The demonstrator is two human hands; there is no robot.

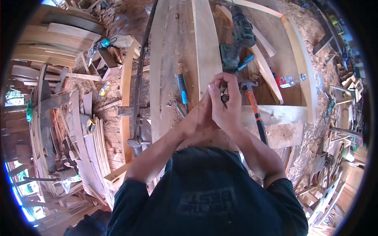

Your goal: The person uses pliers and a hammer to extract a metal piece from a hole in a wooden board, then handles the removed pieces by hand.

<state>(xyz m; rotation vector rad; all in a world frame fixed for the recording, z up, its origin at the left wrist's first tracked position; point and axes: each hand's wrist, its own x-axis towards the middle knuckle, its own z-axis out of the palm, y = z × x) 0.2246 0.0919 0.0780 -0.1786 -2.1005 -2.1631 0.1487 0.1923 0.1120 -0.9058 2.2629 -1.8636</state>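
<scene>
My right hand (227, 104) is curled closed over the workbench, its thumb along the left side. In its grip shows the round end of a small dark, rod-like thing (225, 98); the rest is hidden. My left hand (200, 114) lies against the right one from the left, its fingers mostly hidden behind it. Just right of the hands, a claw hammer (254, 107) with an orange and black handle lies across a board. To the left lies a blue and black handled tool (182, 89). Beyond my hands stands a dark green cordless drill (241, 33).
The wooden frame (271, 115) has raised edge boards and loose strips (265, 72) inside. A clear plastic bottle (291, 80) lies at its right. A metal bar clamp (138, 142) runs along the left. Stacked boards (59, 39) and wood shavings surround the bench.
</scene>
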